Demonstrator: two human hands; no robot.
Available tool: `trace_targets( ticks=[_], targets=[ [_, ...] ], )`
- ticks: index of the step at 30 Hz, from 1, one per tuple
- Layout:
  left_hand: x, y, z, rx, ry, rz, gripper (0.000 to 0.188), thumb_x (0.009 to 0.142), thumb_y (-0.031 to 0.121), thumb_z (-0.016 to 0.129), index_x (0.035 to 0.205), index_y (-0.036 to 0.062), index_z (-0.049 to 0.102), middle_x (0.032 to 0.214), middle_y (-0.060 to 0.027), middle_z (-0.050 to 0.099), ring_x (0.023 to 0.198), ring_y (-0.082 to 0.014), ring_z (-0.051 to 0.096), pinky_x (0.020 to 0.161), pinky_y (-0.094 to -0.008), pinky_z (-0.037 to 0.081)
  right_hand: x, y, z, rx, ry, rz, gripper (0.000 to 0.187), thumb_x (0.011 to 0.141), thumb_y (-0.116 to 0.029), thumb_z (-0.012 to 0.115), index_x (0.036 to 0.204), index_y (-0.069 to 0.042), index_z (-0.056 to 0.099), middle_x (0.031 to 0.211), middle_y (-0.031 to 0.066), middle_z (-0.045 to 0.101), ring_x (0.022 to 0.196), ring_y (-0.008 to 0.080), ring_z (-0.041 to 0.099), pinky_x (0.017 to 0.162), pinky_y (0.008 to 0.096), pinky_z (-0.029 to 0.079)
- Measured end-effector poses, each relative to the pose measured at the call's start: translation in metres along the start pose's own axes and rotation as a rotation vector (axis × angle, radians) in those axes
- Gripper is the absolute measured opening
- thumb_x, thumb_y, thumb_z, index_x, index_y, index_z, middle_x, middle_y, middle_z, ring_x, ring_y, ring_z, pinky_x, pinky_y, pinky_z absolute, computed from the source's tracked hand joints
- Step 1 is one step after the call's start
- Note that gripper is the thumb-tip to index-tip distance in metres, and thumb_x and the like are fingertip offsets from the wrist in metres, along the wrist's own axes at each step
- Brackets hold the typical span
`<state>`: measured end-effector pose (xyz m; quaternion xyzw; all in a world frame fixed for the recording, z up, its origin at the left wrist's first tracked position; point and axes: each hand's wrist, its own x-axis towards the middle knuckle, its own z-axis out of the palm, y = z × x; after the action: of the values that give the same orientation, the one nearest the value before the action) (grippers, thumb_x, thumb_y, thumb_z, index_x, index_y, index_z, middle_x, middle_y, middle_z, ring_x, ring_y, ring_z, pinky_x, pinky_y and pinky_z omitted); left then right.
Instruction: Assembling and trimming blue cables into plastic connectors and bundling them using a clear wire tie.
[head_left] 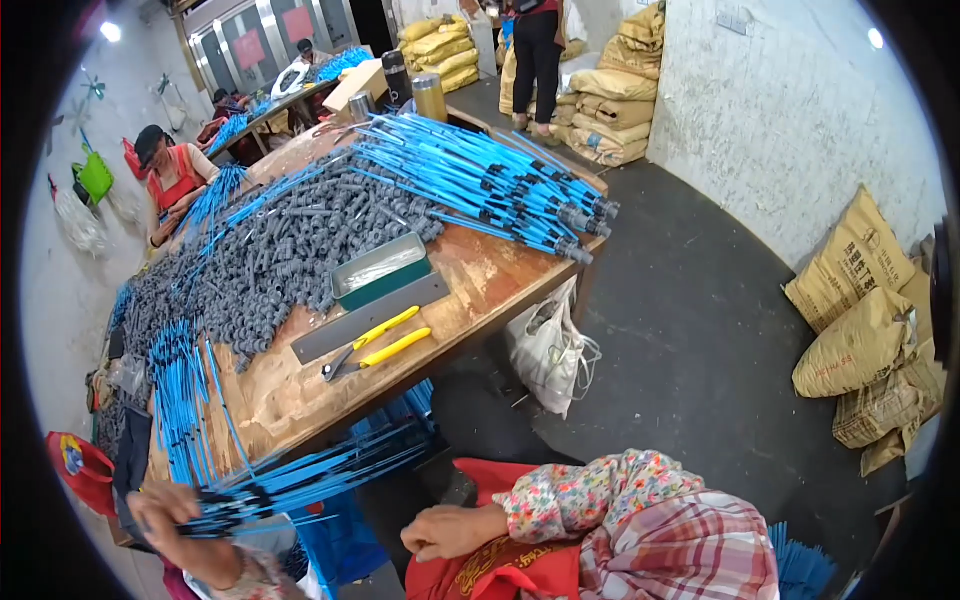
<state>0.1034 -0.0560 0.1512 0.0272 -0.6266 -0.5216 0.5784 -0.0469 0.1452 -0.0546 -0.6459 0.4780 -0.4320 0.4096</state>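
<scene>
My left hand (185,535), slightly blurred, is at the lower left, its fingers curled round the near end of a bundle of thin blue tubes (330,475) with black pieces on them. The bundle slants up to the right, in front of the table edge. My right hand (455,530) rests on the red apron (490,575) over my lap, fingers curled in, with nothing visible in them. More blue tubes (180,400) lie on the table's near left. Yellow-handled cutting pliers (375,345) lie by a flat grey metal bar (370,318) and a green tin (380,270).
Grey plastic fittings (290,240) are heaped across the wooden table (490,275), beside a large stack of blue tubes (480,180). A white bag (550,350) hangs from its edge. Yellow woven sacks (860,340) stand at the right wall. A co-worker (175,175) sits at the left; others are farther back.
</scene>
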Motion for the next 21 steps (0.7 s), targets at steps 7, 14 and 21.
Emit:
trace_targets(
  ticks=[7, 14, 21],
  targets=[
    [0.028, 0.037, -0.036, -0.313, 0.241, -0.016, 0.029, 0.099, 0.023, 0.045, 0.074, 0.0107, 0.034, 0.067, 0.0009, 0.03, 0.059, -0.0098, 0.032, 0.057, -0.0239, 0.033, 0.003, -0.015, 0.011, 0.147, -0.063, 0.069, 0.035, 0.077, -0.018, 0.07, 0.102, -0.001, 0.053, 0.086, 0.013, 0.057, 0.081, 0.0266, 0.056, 0.071, 0.0377, 0.044],
    [-0.037, -0.03, -0.009, -0.593, 0.311, -0.336, 0.034, 0.098, 0.033, 0.047, 0.072, 0.0125, 0.039, 0.063, 0.0019, 0.038, 0.058, -0.0085, 0.04, 0.06, -0.0245, 0.04, -0.005, -0.025, -0.027, -0.04, 0.34, -0.162, 0.088, 0.068, -0.031, 0.079, 0.139, -0.005, 0.033, 0.13, 0.0179, 0.044, 0.123, 0.0291, 0.041, 0.099, 0.0362, 0.036],
    [-0.106, -0.108, 0.047, -0.535, 0.501, -0.607, 0.034, 0.093, 0.035, 0.055, 0.07, 0.012, 0.048, 0.063, 0.0007, 0.049, 0.056, -0.0087, 0.047, 0.056, -0.0232, 0.043, -0.047, -0.018, -0.085, 0.152, 0.586, -0.403, 0.118, 0.057, -0.047, 0.085, 0.144, -0.004, 0.017, 0.142, 0.0133, 0.034, 0.127, 0.0234, 0.037, 0.103, 0.04, 0.032]
  ],
)
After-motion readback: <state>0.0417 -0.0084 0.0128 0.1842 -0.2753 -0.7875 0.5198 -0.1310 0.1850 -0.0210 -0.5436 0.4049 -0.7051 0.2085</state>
